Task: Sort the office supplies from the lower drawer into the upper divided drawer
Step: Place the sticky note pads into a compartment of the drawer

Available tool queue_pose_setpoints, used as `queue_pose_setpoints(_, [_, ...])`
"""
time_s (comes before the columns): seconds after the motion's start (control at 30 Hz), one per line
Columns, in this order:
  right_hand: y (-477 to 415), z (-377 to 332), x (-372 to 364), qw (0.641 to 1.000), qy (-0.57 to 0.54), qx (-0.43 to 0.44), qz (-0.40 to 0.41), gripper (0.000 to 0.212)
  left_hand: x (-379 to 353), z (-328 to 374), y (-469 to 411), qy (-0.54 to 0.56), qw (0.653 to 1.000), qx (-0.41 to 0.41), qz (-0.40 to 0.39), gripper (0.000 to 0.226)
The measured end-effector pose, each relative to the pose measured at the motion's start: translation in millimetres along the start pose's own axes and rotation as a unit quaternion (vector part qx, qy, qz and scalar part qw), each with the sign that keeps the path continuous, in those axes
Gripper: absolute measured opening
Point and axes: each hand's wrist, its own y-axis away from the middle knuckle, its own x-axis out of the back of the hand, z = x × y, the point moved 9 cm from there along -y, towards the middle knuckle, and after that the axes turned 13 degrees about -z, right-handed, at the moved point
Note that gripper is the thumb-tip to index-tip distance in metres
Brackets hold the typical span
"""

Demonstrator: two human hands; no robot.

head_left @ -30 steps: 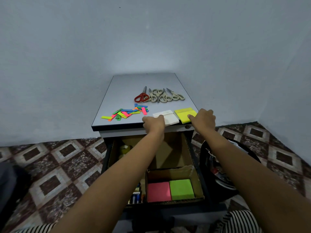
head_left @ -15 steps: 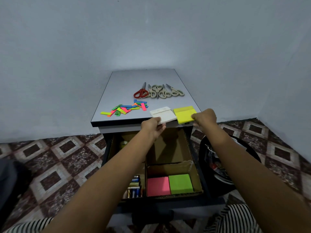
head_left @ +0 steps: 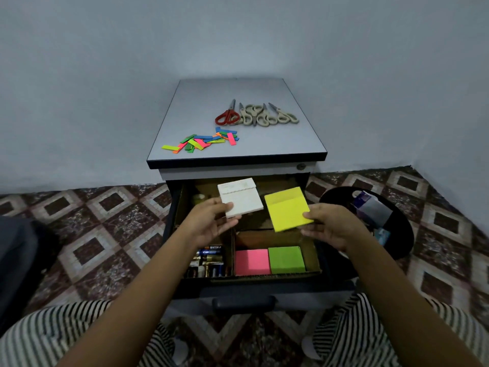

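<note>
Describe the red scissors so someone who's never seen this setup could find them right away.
Start at the grey cabinet top above the open drawer. Toward its back lies a row of scissors side by side. The red scissors are at the left end of that row, the only pair with red handles; the others have beige handles.

Plain pale blue-grey walls (head_left: 105,75) meeting in corner; patterned diamond floor tiles (head_left: 87,234); small grey-topped cabinet (head_left: 232,154) against wall.

Battery labels (head_left: 209,262) too small — bin contents (head_left: 370,207) blurred
</note>
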Motion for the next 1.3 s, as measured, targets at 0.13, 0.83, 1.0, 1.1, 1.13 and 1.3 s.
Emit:
queue_pose_setpoints(0.13, [8,38,-22,0.993,0.085,-0.062,-0.054,0.011,11,-16,11,-0.01,1.0,0.006,0.007,0.012])
queue_pose_setpoints(0.83, [-39,80,-59,0.8,0.589,-0.114,-0.014,0.037,15,-35,7,-0.014,1.0,0.025,0.008,0.012])
queue_pose_setpoints(1.0, [-42,78,-63,0.769,0.628,-0.121,-0.015,0.034,15,-37,7,-0.015,0.999,0.03,0.009,0.013])
queue_pose_setpoints(1.1, [-41,74,-69,0.749,0.654,-0.105,-0.018,0.037,14,-39,6,-0.015,0.999,0.033,0.006,0.012])
queue_pose_setpoints(1.13, [-40,74,-69,0.748,0.656,-0.102,-0.021,0.038,13,-39,6,-0.016,0.999,0.034,0.004,0.012])
queue_pose_setpoints(1.3, [-39,67,-48,0.819,0.559,-0.125,-0.023,0.022,5,-42,6,-0.028,0.999,0.044,-0.014,0.009])
